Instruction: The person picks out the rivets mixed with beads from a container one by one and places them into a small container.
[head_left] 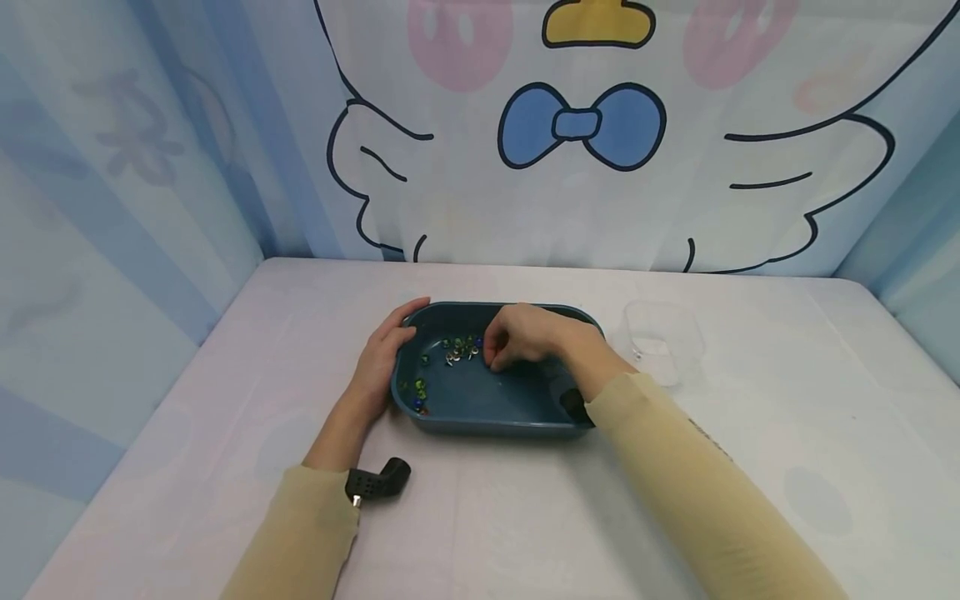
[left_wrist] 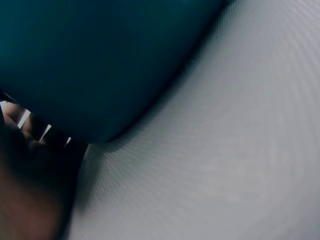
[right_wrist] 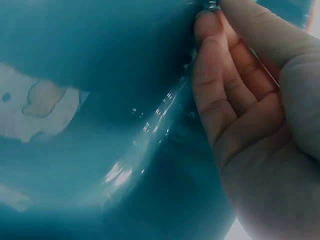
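A dark teal plastic basin (head_left: 480,429) stands on the table. My left hand (head_left: 378,358) holds its left end, thumb at the rim and fingers along the outer wall; the left wrist view shows the basin wall (left_wrist: 100,65) close up. My right hand (head_left: 521,335) reaches into the basin, fingers curled and fingertips low. In the right wrist view, a small shiny piece glints at the pinched fingertips (right_wrist: 207,25), mostly hidden. Beside that hand lie green and blue glass marbles (head_left: 457,342) and several small shiny metal pieces (head_left: 452,358). More marbles (head_left: 420,390) rest along the left side.
A clear plastic container (head_left: 663,342) stands on the table right of the basin, with a few small pieces at its left side. A pale cloth (head_left: 480,517) covers the table. Printed curtains (head_left: 577,200) close off the back and sides. A black wrist camera (head_left: 378,481) sits on the left wrist.
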